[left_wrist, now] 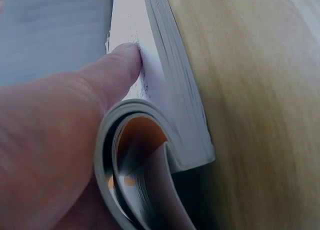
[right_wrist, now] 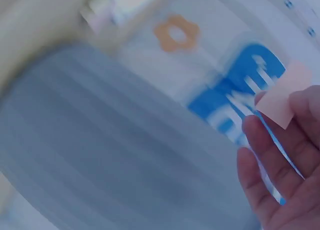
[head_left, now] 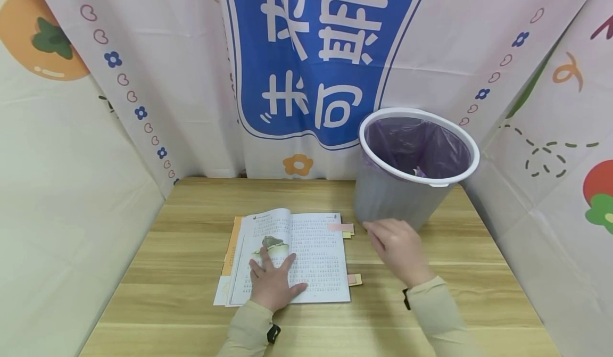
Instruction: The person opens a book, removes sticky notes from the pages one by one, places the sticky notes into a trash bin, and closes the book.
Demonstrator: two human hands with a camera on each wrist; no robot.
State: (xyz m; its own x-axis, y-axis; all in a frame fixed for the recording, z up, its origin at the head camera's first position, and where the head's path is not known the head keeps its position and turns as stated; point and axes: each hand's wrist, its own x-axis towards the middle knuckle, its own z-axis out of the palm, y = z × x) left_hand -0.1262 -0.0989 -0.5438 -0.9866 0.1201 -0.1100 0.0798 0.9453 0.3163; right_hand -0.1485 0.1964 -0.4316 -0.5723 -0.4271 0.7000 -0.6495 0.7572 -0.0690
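Observation:
An open book (head_left: 321, 256) lies on the wooden table, with a small picture on its left page. My left hand (head_left: 273, 287) rests on it with spread fingers, across the left page and the fold. In the left wrist view the thumb (left_wrist: 117, 67) presses on the page near the book's lower edge. Pink and yellow sticky tabs (head_left: 355, 279) stick out from the right page's edge. My right hand (head_left: 398, 248) is raised to the right of the book, in front of the bin. Its thumb and index finger pinch a pink sticky note (right_wrist: 284, 99), seen in the right wrist view.
A grey bin (head_left: 390, 200) with a white rim and purple liner stands at the table's back right; a small scrap (head_left: 419, 172) shows inside it. Printed curtains (head_left: 201, 91) hang behind and at both sides. The table (head_left: 182, 250) extends left of the book.

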